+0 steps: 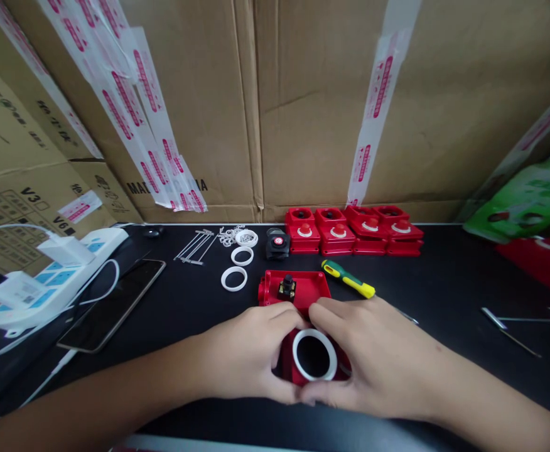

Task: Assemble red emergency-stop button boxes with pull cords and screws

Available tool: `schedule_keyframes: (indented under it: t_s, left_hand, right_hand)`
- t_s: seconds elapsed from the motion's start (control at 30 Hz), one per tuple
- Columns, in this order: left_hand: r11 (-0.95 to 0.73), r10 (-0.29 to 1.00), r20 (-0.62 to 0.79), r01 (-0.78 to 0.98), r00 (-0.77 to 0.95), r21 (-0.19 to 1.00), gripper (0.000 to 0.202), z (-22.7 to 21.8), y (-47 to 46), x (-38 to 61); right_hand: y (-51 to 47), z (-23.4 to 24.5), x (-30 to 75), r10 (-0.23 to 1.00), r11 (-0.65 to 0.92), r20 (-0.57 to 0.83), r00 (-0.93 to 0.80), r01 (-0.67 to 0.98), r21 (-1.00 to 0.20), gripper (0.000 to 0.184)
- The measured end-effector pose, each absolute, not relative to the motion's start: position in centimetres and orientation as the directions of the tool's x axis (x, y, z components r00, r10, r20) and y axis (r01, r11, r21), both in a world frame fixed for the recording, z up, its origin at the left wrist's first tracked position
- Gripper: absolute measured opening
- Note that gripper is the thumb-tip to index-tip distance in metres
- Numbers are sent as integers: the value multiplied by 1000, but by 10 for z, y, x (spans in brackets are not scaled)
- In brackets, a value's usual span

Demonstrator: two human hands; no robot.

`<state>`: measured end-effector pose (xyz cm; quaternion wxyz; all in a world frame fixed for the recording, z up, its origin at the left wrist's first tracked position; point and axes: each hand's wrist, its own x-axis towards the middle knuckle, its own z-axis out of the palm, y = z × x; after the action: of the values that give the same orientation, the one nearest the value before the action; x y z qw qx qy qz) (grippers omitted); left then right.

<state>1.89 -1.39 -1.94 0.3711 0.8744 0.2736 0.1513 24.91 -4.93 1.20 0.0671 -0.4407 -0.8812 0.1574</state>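
Observation:
Between my two hands is a red plastic housing [299,371] with a white ring [334,361] around its dark round opening. My left hand [251,351] grips its left side, thumb at the near edge. My right hand [373,351] wraps the right side, its thumb meeting the left one in front. The fingers hide much of the housing. Just beyond them lies an open red box [315,285] with a small black switch part [287,287] inside. A green and yellow screwdriver [348,278] lies beyond my right hand, its shaft partly covered by it.
White rings [234,279], metal T-shaped rods [196,246] and a black button unit [277,243] lie toward the back. Several red boxes [336,232] line the cardboard wall. A phone [115,307] and a power strip [16,317] with cables sit left; a metal tool [510,326] lies right.

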Motion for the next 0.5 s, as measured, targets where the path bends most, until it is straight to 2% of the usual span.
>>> schedule_keyframes:
  t_s: [0.1,0.27,0.33,0.43,0.5]
  left_hand:
    - [-548,581,35,359,813,755,43,-15,-10,19]
    - [-525,574,10,358,819,772,43,-11,-8,20]
    - [-526,582,-2,379,813,761,43,-11,-10,20]
    - [-527,598,-21,413,801,743,48,-12,-14,20]
    - [-522,607,-23,421,794,742,53,-12,-16,20]
  right_hand:
    - [-49,10,246,804,564,-5,-594,765,-310,40]
    - [-50,9,243,809,565,12,-588,772,-292,36]
    - [-51,9,243,816,555,-3,-578,786,-273,38]
    - [-52,9,242,831,522,-82,-551,821,-231,55]
    - [-53,9,240,834,508,-119,-539,834,-216,59]
